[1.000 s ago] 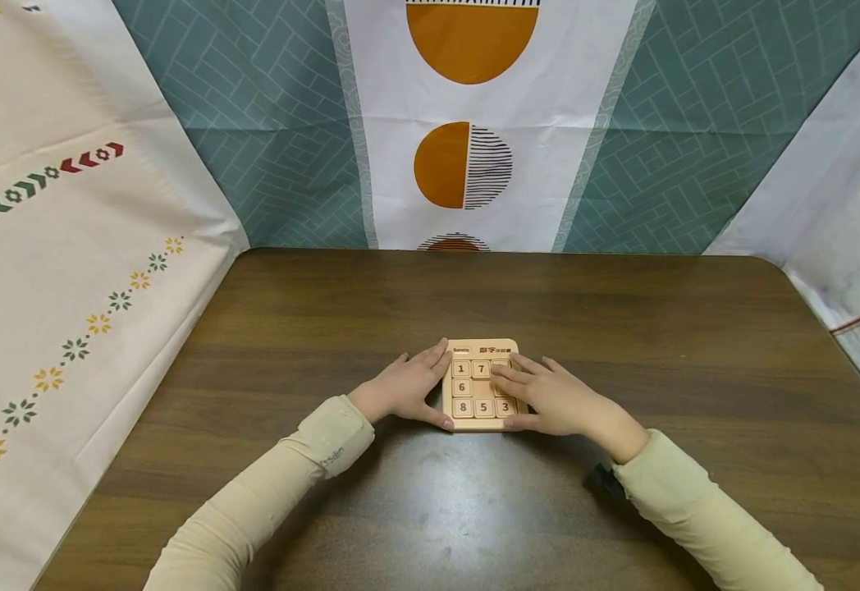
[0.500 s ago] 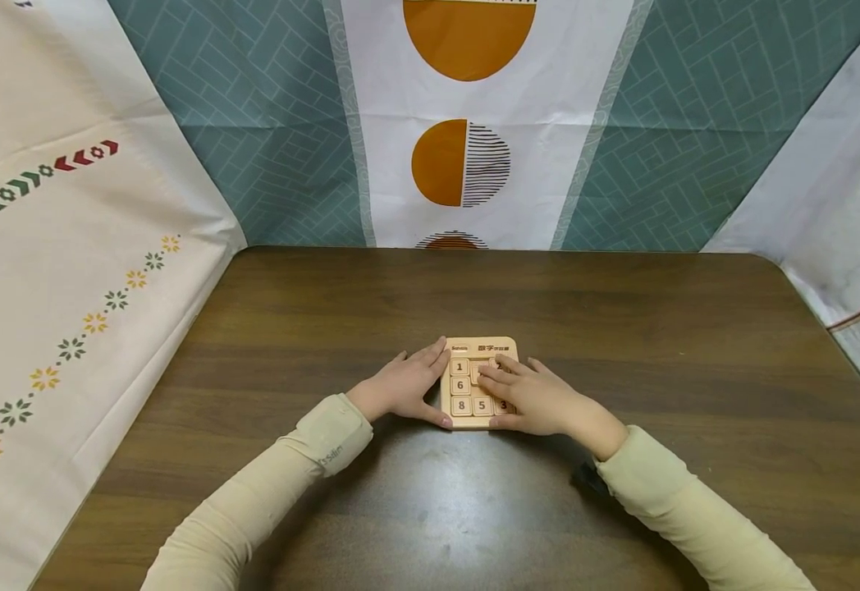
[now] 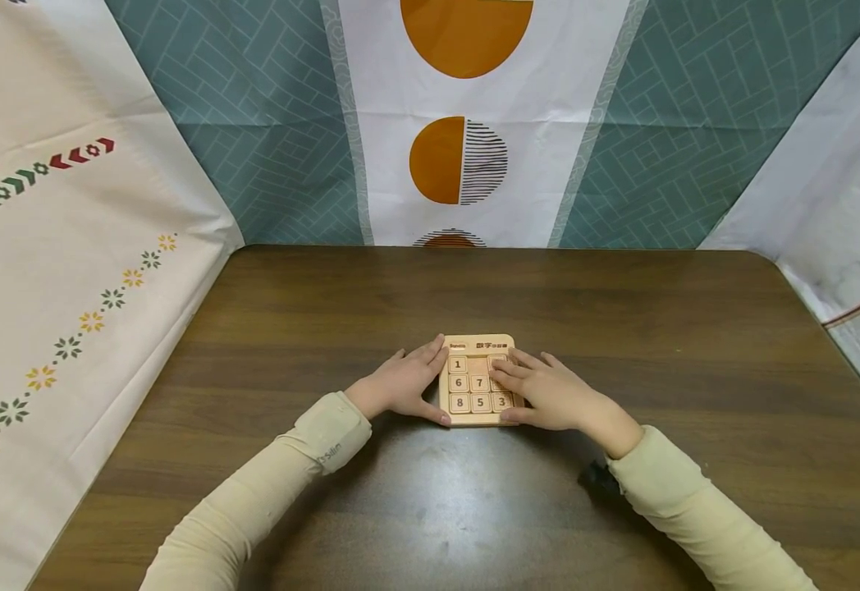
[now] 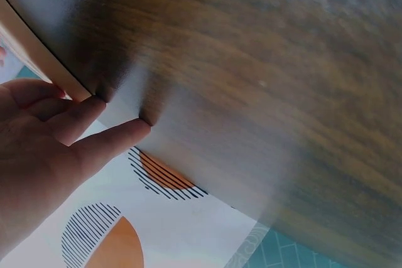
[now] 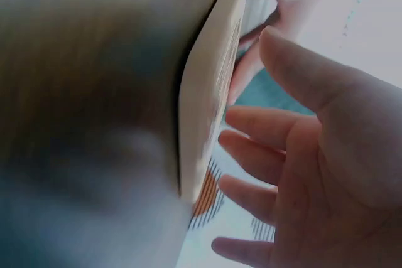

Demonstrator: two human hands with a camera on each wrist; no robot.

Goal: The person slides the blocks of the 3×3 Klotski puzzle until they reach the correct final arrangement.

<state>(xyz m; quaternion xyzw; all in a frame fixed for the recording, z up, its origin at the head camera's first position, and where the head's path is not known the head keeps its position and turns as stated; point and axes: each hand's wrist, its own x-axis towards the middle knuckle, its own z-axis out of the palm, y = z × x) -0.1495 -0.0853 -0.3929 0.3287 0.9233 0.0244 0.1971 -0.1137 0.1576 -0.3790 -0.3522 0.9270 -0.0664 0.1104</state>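
Note:
A light wooden number sliding puzzle point(image 3: 468, 340) lies flat on the table. Tiles 1, 6, 8, 5, 3 and the 7 tile point(image 3: 479, 383) can be read; the 7 is in the middle, below a vacant slot. My left hand point(image 3: 404, 382) rests along the frame's left side, thumb at the lower corner. Its fingers look extended beside the puzzle edge point(image 4: 41, 48) in the left wrist view. Over the puzzle's right side reaches my right hand point(image 3: 551, 394), fingers nearly straight, covering some right-column tiles. The right wrist view shows its fingers point(image 5: 251, 149) spread near the puzzle.
The brown wooden table point(image 3: 371, 304) extends around the puzzle. A patterned curtain point(image 3: 267, 164) hangs behind its far edge, and a white embroidered cloth point(image 3: 90, 271) drapes on the left. Something small and dark point(image 3: 598, 478) sits under the right wrist.
The 7 tile has slid from the top middle slot down to the centre. My right hand moved left over the puzzle, then back right. The left hand stayed at the frame.

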